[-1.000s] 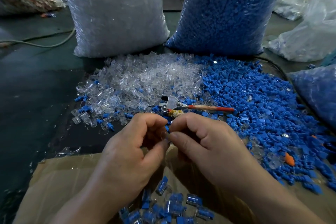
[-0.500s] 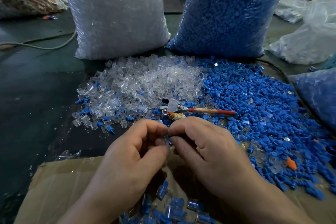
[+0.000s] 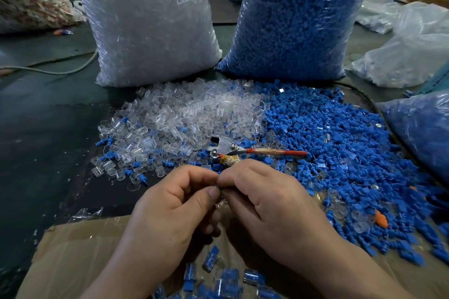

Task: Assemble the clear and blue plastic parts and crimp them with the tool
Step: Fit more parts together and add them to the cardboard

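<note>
My left hand (image 3: pixel 175 206) and my right hand (image 3: pixel 264 204) meet fingertip to fingertip above a cardboard box (image 3: pixel 73 250). Between the fingertips they pinch a small plastic part (image 3: pixel 220 189), almost wholly hidden by the fingers. Just beyond my hands lies the crimp tool (image 3: pixel 245 152), metal-headed with a red handle pointing right, touched by neither hand. A heap of clear parts (image 3: pixel 189 116) spreads behind it to the left. A heap of blue parts (image 3: pixel 340 143) spreads to the right. Several assembled clear-and-blue pieces (image 3: pixel 218 279) lie in the box below my hands.
A tall bag of clear parts (image 3: pixel 145 26) and a tall bag of blue parts (image 3: pixel 298 19) stand behind the heaps. Another blue-filled bag (image 3: pixel 422 128) sits at the right. An orange piece (image 3: pixel 381 218) lies among the blue parts. A cable (image 3: pixel 60 70) runs across the dark floor, left.
My fingertips have closed tighter together, and the blue bit seen between them a second ago is now hidden. The tool and heaps have not moved.
</note>
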